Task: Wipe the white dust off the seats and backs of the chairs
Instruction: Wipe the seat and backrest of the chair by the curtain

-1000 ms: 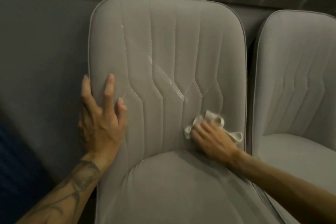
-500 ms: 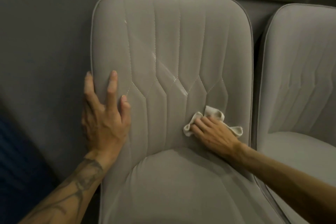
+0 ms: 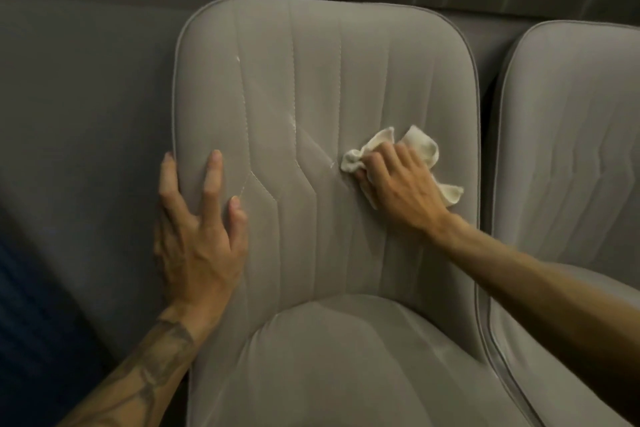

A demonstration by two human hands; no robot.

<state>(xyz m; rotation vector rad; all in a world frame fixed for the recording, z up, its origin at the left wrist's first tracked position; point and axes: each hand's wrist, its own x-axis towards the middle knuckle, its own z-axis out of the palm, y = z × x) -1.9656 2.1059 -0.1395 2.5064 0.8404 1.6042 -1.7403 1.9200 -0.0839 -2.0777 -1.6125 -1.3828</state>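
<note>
Since a moment ago our right hand point(image 3: 398, 184) has slid the bunched cloth point(image 3: 420, 149) up and across the backrest point(image 3: 329, 87), fingers closed around it. Nearest us the seat point(image 3: 346, 367) lies bare; above it our left hand point(image 3: 197, 236) rests open and flat on the back's left edge, steadying the chair. To wipe well we should press on along the faint white streak point(image 3: 294, 121) just left of the cloth, then up to the fleck point(image 3: 238, 58) near the top seam.
</note>
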